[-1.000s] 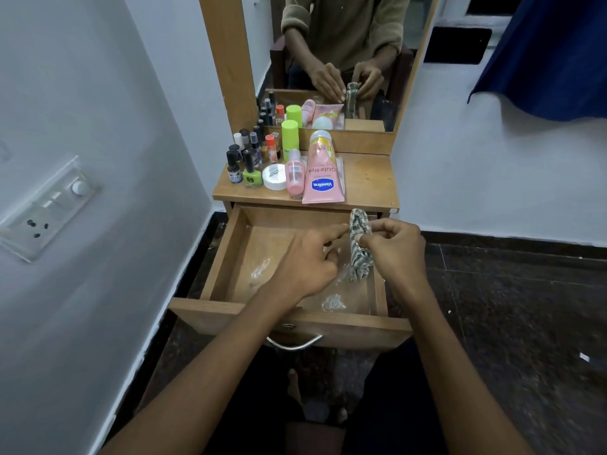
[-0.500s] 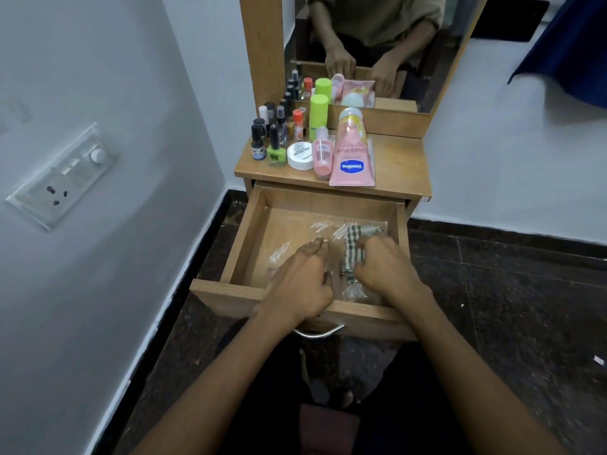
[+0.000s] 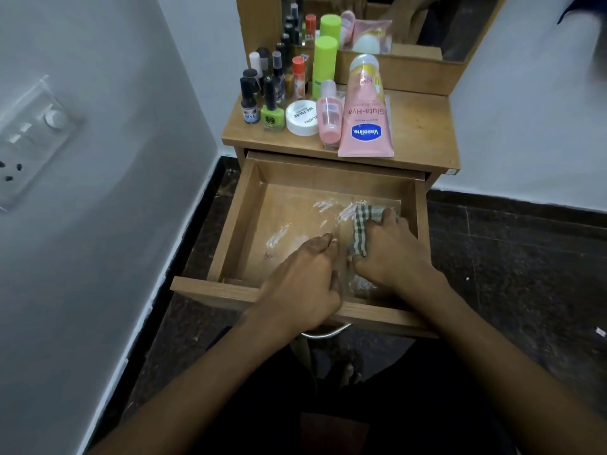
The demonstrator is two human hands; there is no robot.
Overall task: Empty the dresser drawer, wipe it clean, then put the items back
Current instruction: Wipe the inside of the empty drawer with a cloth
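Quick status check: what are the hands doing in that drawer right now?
Right hand pressing checked cloth on drawer floor. Left hand flat beside it. Plastic liner crinkled underneath. Toiletries up top, nothing blocking.

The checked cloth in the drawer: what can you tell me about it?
The checked cloth looks like soft woven fabric, pale with dark green-grey checks, folded into a narrow pad. It lies flat on the wooden drawer's floor, right of centre, over crinkled clear plastic. The right hand presses on it, covering its right side; the left hand rests beside it.
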